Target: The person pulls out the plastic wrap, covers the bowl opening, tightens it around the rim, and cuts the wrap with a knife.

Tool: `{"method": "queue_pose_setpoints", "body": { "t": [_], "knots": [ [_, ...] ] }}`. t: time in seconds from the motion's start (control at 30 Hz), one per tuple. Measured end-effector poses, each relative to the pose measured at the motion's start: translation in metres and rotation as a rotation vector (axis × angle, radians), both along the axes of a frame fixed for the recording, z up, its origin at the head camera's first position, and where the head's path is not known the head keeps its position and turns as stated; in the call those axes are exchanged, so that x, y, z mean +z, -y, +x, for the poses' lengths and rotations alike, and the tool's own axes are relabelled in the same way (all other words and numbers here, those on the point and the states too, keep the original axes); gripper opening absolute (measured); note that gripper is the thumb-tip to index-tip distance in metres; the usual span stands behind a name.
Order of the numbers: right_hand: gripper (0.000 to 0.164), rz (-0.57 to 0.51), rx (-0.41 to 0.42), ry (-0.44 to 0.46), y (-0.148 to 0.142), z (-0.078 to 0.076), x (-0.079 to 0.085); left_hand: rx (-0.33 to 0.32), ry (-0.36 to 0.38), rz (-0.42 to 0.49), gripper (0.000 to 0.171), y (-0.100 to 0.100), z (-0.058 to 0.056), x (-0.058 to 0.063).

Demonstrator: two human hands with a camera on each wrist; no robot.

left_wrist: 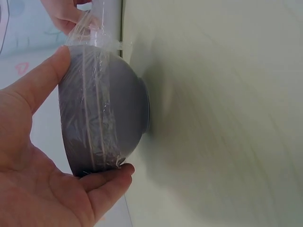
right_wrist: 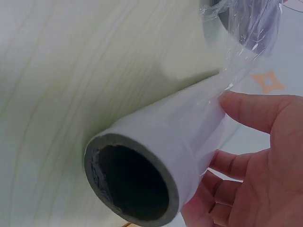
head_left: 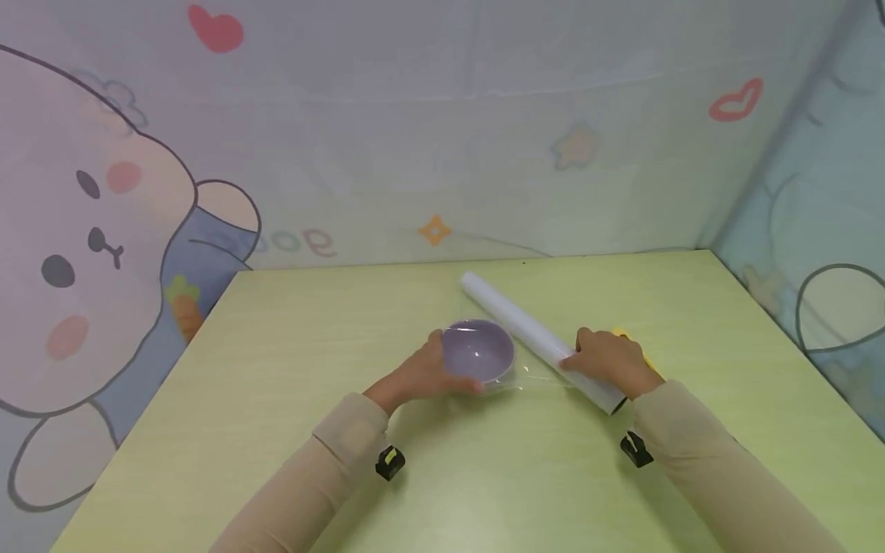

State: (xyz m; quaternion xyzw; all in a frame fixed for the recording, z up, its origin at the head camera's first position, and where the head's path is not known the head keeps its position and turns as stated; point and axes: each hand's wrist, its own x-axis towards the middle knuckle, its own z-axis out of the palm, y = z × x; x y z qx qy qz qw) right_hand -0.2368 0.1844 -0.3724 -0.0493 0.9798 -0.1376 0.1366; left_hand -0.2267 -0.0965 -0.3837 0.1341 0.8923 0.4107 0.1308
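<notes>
In the head view a purple bowl (head_left: 478, 352) stands near the table's middle, with clear plastic film stretched over its top and side. My left hand (head_left: 429, 372) grips the bowl, thumb on one side of the rim and fingers on the other; the left wrist view shows crinkled film (left_wrist: 99, 109) around its wall. A long white roll of cling film (head_left: 522, 326) lies slantwise to the right of the bowl. Near the roll's closer end my right hand (head_left: 611, 361) holds it from above. A film strip runs from roll to bowl. The roll's open hollow core (right_wrist: 132, 179) faces the right wrist view.
A yellow object (head_left: 625, 336) lies just beyond the right hand, mostly hidden by it. The light wooden table (head_left: 311, 330) ends at a printed cloth backdrop (head_left: 387, 169), with another cloth wall (head_left: 836, 215) on the right.
</notes>
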Motion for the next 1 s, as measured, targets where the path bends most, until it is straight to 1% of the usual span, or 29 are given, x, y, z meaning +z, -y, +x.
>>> {"method": "queue_pose_setpoints", "body": {
  "t": [0.17, 0.23, 0.37, 0.47, 0.6, 0.73, 0.8, 0.87, 0.93, 1.0],
  "knots": [
    [0.046, -0.013, -0.004, 0.029, -0.002, 0.004, 0.000, -0.022, 0.036, -0.039, 0.112, 0.002, -0.003, 0.002],
    [0.044, -0.014, 0.008, 0.033, -0.002, 0.006, 0.001, -0.035, 0.052, -0.041, 0.109, 0.003, -0.005, 0.003],
    [0.041, -0.014, 0.037, 0.045, -0.001, 0.011, 0.003, -0.071, 0.102, -0.010, 0.106, 0.008, -0.009, 0.006],
    [0.044, -0.032, 0.051, 0.080, -0.001, 0.013, 0.002, -0.108, 0.154, 0.020, 0.105, 0.014, -0.014, 0.005],
    [0.049, -0.130, 0.049, 0.150, -0.004, 0.015, -0.005, -0.135, 0.209, 0.046, 0.104, 0.021, -0.021, 0.003],
    [0.055, -0.236, 0.030, 0.214, -0.008, 0.015, -0.012, -0.116, 0.236, 0.060, 0.107, 0.024, -0.021, 0.001],
    [0.062, -0.253, 0.025, 0.268, -0.010, 0.015, -0.011, -0.094, 0.229, 0.062, 0.111, 0.024, -0.019, 0.000],
    [0.067, -0.248, 0.031, 0.335, -0.012, 0.014, -0.007, -0.072, 0.203, 0.064, 0.115, 0.023, -0.016, -0.002],
    [0.072, -0.237, 0.051, 0.389, -0.013, 0.012, 0.000, -0.039, 0.158, 0.062, 0.116, 0.021, -0.012, -0.004],
    [0.071, -0.223, 0.076, 0.407, -0.012, 0.007, 0.005, 0.008, 0.099, 0.047, 0.115, 0.017, -0.007, -0.005]
  ]
}}
